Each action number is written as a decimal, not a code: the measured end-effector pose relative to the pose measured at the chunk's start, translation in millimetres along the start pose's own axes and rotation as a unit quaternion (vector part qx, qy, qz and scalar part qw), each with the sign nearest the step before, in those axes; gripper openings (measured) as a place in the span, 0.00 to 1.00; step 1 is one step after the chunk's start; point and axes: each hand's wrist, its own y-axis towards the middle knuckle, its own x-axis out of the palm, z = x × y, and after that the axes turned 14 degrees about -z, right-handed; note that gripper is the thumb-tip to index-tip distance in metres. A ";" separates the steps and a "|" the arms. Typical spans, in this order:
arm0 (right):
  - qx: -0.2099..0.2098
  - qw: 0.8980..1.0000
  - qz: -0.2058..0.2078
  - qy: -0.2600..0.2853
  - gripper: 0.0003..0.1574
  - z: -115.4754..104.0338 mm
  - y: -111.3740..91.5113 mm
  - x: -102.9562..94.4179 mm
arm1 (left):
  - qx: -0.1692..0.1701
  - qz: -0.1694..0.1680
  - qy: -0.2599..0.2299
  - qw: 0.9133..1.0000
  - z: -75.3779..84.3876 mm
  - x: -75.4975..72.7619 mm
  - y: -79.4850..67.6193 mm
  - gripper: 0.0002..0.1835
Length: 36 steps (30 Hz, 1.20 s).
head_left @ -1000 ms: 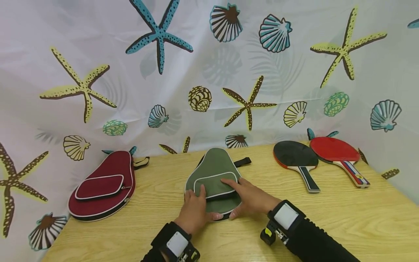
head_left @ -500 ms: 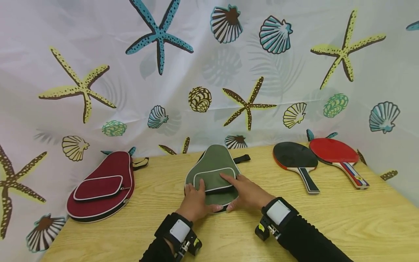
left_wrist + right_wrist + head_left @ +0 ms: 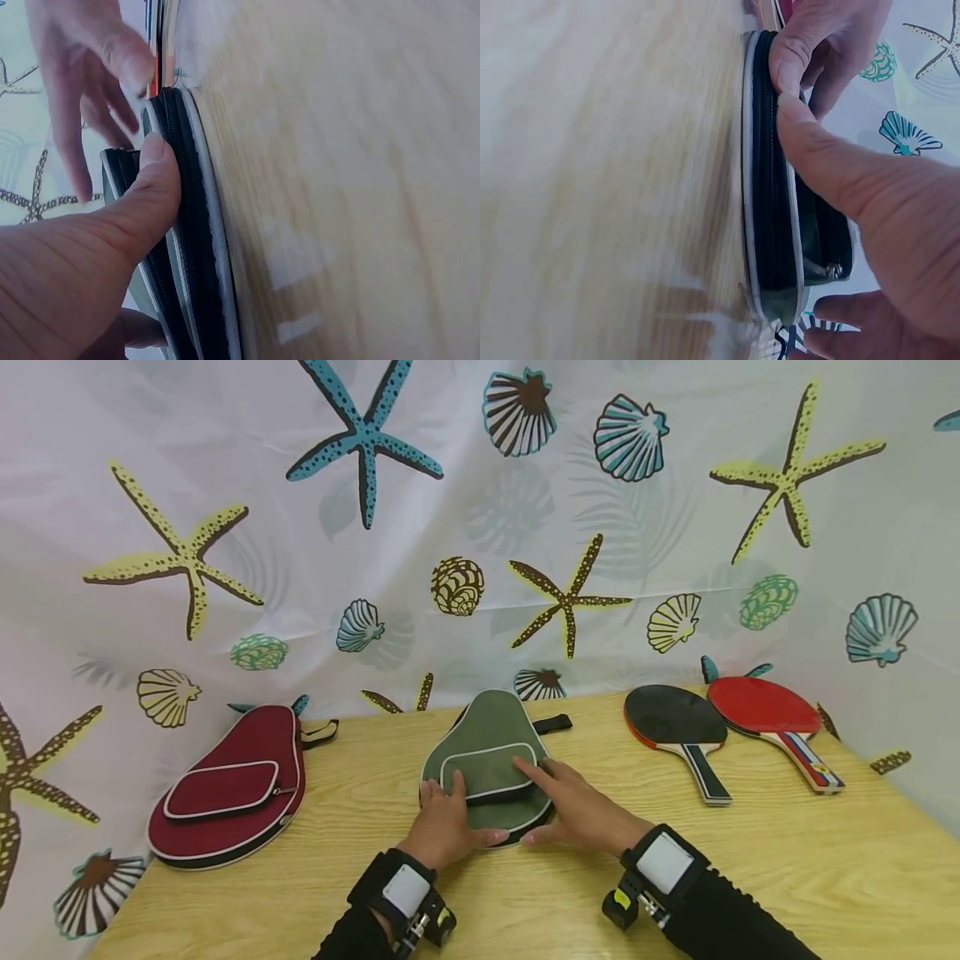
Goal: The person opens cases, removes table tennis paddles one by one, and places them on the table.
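A green table tennis paddle case (image 3: 495, 722) with white piping and a front pocket (image 3: 491, 772) lies on the wooden table, narrow end away from me. My left hand (image 3: 441, 828) rests at its lower left, fingers extended toward the pocket. In the left wrist view, that thumb lies against the case's black zippered edge (image 3: 202, 232). My right hand (image 3: 577, 806) is spread at the lower right, index finger over the pocket; the left wrist view shows its fingers apart, grasping nothing. The right wrist view shows a metal zipper pull (image 3: 832, 270) on the pocket.
To the left lies a red paddle case (image 3: 232, 789) with a black strap (image 3: 321, 733). A black-faced paddle (image 3: 675, 714) and a red-faced paddle (image 3: 765, 703) lie at the back right, their edges overlapping. Behind the table (image 3: 757, 877) hangs a patterned cloth (image 3: 450, 502).
The green case slid a little away from me with both hands at it, then stayed put. Over the last half second my right hand has shifted slightly to the right, loosening from the case.
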 end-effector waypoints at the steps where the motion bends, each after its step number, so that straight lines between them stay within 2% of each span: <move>1: 0.003 1.000 0.002 0.005 0.62 -0.2 -1.5 0.2 | 0.001 0.000 -0.003 1.000 -1.4 -1.2 -0.9 0.59; 11: 0.044 0.999 0.002 0.023 0.60 1.8 -15.3 2.4 | 0.004 -0.008 -0.022 1.000 -27.6 -10.5 -6.9 0.60; 18: 0.049 0.999 0.015 0.014 0.59 4.7 -24.3 3.3 | -0.016 -0.014 -0.022 1.000 -48.8 -17.5 -11.4 0.62; 29: 0.062 0.998 0.028 -0.015 0.57 6.3 -28.1 6.4 | -0.040 -0.024 -0.014 0.999 -64.4 -26.3 -16.9 0.63; 36: 0.067 0.997 0.030 -0.008 0.56 6.8 -31.7 7.5 | -0.049 -0.026 -0.013 0.998 -75.3 -30.8 -20.3 0.64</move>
